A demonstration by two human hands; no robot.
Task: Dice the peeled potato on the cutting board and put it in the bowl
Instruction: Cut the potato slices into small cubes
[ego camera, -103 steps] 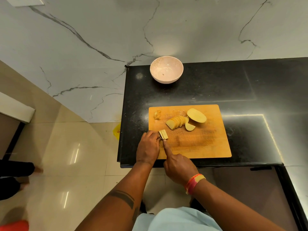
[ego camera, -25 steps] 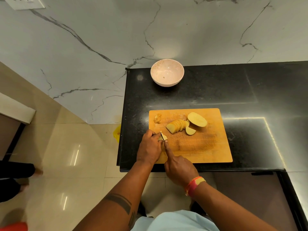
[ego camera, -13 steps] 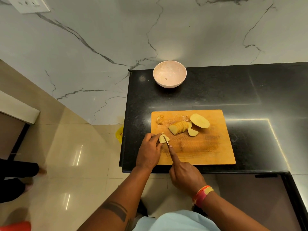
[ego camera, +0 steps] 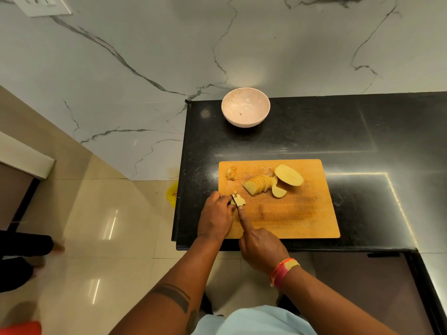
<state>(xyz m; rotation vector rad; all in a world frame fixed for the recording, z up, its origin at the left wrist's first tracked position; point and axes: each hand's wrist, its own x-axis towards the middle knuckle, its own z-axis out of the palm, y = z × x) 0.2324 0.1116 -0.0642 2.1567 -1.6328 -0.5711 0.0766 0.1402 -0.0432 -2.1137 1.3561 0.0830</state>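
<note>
On the wooden cutting board [ego camera: 302, 213] my left hand [ego camera: 215, 217] pinches a small stack of potato slices [ego camera: 238, 200] at the board's left edge. My right hand [ego camera: 260, 247] grips a knife [ego camera: 235, 201], index finger stretched along its back, and the blade sits in that stack. A fanned row of slices [ego camera: 260, 184], one loose slice [ego camera: 278, 191] and a potato half [ego camera: 289, 175] lie at the board's far middle. A few small bits [ego camera: 231, 174] sit in its far left corner. The pale bowl [ego camera: 245, 107] stands beyond the board near the wall, holding only a speck.
The board lies on a black counter [ego camera: 362, 136] whose left edge drops to a tiled floor. A marble wall with a switch plate [ego camera: 41, 4] rises behind. A yellow object [ego camera: 172, 192] lies on the floor, and a person's foot [ego camera: 56, 247] shows at left.
The view has shifted slightly. The knife blade has come down into the small stack under my left fingers, which has gone from neat strips to a cut-up clump.
</note>
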